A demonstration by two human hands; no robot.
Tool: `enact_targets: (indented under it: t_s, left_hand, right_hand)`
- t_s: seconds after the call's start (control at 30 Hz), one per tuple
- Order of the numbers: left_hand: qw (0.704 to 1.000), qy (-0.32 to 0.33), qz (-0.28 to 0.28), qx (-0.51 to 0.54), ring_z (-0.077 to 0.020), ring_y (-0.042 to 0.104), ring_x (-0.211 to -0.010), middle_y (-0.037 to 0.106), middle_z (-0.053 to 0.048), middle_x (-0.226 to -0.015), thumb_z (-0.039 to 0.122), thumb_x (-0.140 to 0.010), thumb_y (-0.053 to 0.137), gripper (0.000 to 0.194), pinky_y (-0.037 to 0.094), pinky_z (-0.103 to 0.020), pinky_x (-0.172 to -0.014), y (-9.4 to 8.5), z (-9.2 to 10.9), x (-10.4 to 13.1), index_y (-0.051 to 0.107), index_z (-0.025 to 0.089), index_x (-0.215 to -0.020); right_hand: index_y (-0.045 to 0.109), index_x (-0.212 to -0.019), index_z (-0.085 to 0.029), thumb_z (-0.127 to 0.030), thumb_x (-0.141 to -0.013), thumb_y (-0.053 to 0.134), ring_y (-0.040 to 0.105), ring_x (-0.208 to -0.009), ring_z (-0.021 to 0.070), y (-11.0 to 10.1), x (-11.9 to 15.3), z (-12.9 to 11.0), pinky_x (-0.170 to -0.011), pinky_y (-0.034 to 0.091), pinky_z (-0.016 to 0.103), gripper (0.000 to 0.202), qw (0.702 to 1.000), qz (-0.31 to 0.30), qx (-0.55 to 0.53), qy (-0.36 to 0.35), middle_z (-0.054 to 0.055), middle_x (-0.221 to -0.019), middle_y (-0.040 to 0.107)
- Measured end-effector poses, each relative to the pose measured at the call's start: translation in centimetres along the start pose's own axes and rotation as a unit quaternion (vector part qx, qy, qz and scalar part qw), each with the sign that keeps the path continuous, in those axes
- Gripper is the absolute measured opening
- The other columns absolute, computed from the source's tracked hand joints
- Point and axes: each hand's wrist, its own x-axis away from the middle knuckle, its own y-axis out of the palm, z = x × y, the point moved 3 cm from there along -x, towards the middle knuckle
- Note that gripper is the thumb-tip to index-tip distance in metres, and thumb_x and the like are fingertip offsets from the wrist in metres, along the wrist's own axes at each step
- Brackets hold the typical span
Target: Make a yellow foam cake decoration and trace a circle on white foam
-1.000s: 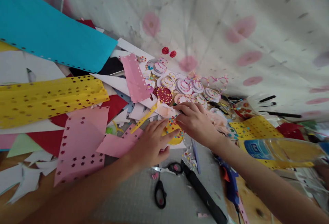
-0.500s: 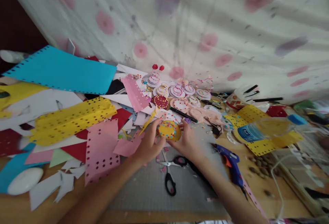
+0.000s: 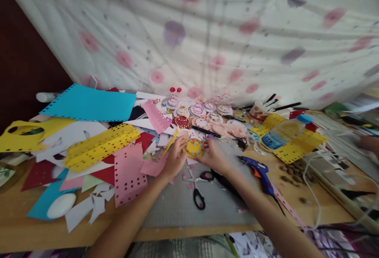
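Note:
A round yellow paper piece [image 3: 194,148] with colored dots around its rim is held between both hands above the grey mat [image 3: 171,206]. My left hand [image 3: 177,154] grips its left edge, and my right hand [image 3: 213,156] has the right edge between thumb and fingers. Just below the hands, scissors [image 3: 196,187] with black handles lie spread on the mat. Behind the yellow piece are a black pen [image 3: 206,131], a dark red dotted disc [image 3: 181,122] and several pale layered paper discs [image 3: 197,109].
Colored paper sheets and scraps cover the left side, including a blue sheet [image 3: 91,104]. On the right are a blue glue gun [image 3: 262,175], a bottle [image 3: 281,133], a cup with pens [image 3: 258,110] and a white cable [image 3: 314,199]. Part of another hand [image 3: 368,143] shows at the right edge.
The camera view has shifted, showing more of the table's front edge and left side. Both hands still hold the yellow piece, which is turned slightly.

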Motion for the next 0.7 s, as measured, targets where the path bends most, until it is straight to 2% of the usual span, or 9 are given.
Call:
enact_targets:
  t_s: [0.17, 0.23, 0.3, 0.37, 0.4, 0.43, 0.5, 0.6, 0.7]
  left_hand:
    - [0.999, 0.004, -0.004, -0.037, -0.0262, 0.047, -0.132, 0.045, -0.016, -0.143, 0.02, -0.085, 0.045, 0.049, 0.039, -0.048, -0.109, -0.3, 0.5, 0.4, 0.039, 0.021, -0.134]
    - [0.998, 0.016, -0.007, -0.064, -0.0273, 0.042, -0.135, 0.046, -0.014, -0.143, 0.021, -0.086, 0.049, 0.047, 0.032, -0.05, -0.112, -1.2, 1.2, 1.5, 0.044, 0.021, -0.132]
    - [0.99, 0.043, -0.041, -0.126, -0.028, 0.036, -0.138, 0.045, -0.011, -0.145, 0.023, -0.086, 0.054, 0.044, 0.024, -0.051, -0.117, -2.5, 1.9, 3.3, 0.05, 0.022, -0.13]
    - [0.948, 0.091, -0.123, -0.28, -0.0282, 0.033, -0.14, 0.039, -0.011, -0.15, 0.027, -0.089, 0.053, 0.049, 0.025, -0.051, -0.116, -3.7, 2.2, 5.3, 0.045, 0.023, -0.138]
    - [0.923, 0.101, -0.145, -0.342, -0.0289, 0.033, -0.14, 0.037, -0.012, -0.151, 0.029, -0.09, 0.053, 0.052, 0.027, -0.051, -0.115, -4.5, 2.2, 6.2, 0.042, 0.023, -0.141]
    - [0.9, 0.104, -0.159, -0.392, -0.0298, 0.033, -0.14, 0.036, -0.013, -0.152, 0.031, -0.091, 0.052, 0.054, 0.028, -0.052, -0.114, -5.3, 1.9, 6.8, 0.04, 0.022, -0.142]
    - [0.872, 0.097, -0.17, -0.448, -0.0309, 0.034, -0.14, 0.037, -0.015, -0.151, 0.034, -0.091, 0.052, 0.056, 0.031, -0.053, -0.113, -6.8, 1.3, 7.4, 0.039, 0.02, -0.144]
    - [0.86, 0.093, -0.178, -0.468, -0.0306, 0.032, -0.141, 0.037, -0.014, -0.151, 0.037, -0.091, 0.052, 0.058, 0.031, -0.052, -0.113, -8.4, 0.5, 6.7, 0.037, 0.02, -0.145]
    - [0.867, 0.106, -0.182, -0.451, -0.0288, 0.035, -0.139, 0.042, -0.012, -0.148, 0.035, -0.09, 0.054, 0.056, 0.031, -0.05, -0.113, -9.2, 0.7, 5.4, 0.041, 0.022, -0.143]
  right_hand:
    - [0.046, -0.123, -0.011, -0.048, -0.053, 0.079, 0.057, -0.11, 0.0388, 1.1, -1.0, -0.4, -0.093, 0.046, 0.054, 0.086, 1.0, 0.004, 0.026, 0.004, 0.021, -0.117, 0.059]
    - [0.047, -0.124, -0.012, -0.045, -0.053, 0.08, 0.056, -0.112, 0.0388, 1.2, -1.5, -0.3, -0.095, 0.044, 0.053, 0.085, 1.0, -0.004, 0.026, 0.002, 0.021, -0.117, 0.059]
    - [0.047, -0.124, -0.011, -0.043, -0.055, 0.08, 0.056, -0.111, 0.0385, 1.0, -1.9, -0.1, -0.095, 0.044, 0.052, 0.084, 1.0, -0.018, 0.016, -0.001, 0.021, -0.117, 0.06]
    - [0.046, -0.126, -0.012, -0.042, -0.055, 0.081, 0.056, -0.11, 0.0367, 0.6, -2.1, 0.0, -0.095, 0.045, 0.05, 0.085, 0.999, -0.043, -0.006, -0.01, 0.02, -0.119, 0.06]
    - [0.045, -0.128, -0.013, -0.041, -0.055, 0.081, 0.057, -0.11, 0.0349, 0.3, -2.2, 0.0, -0.095, 0.045, 0.049, 0.086, 0.998, -0.061, -0.022, -0.017, 0.019, -0.12, 0.06]
    - [0.044, -0.13, -0.014, -0.041, -0.055, 0.081, 0.058, -0.11, 0.0326, 0.1, -2.2, -0.1, -0.094, 0.047, 0.047, 0.087, 0.995, -0.082, -0.04, -0.026, 0.018, -0.122, 0.06]
    - [0.043, -0.133, -0.017, -0.04, -0.057, 0.08, 0.06, -0.11, 0.0277, -0.2, -2.1, -0.5, -0.093, 0.05, 0.043, 0.088, 0.988, -0.128, -0.08, -0.045, 0.014, -0.124, 0.06]
    - [0.046, -0.133, -0.019, -0.039, -0.057, 0.081, 0.064, -0.104, 0.0231, -0.1, -2.0, -1.5, -0.088, 0.054, 0.039, 0.086, 0.971, -0.193, -0.123, -0.07, 0.012, -0.123, 0.063]
    - [0.05, -0.131, -0.018, -0.037, -0.053, 0.082, 0.067, -0.097, 0.0206, 0.6, -2.4, -2.9, -0.081, 0.057, 0.035, 0.087, 0.96, -0.225, -0.141, -0.09, 0.01, -0.119, 0.066]
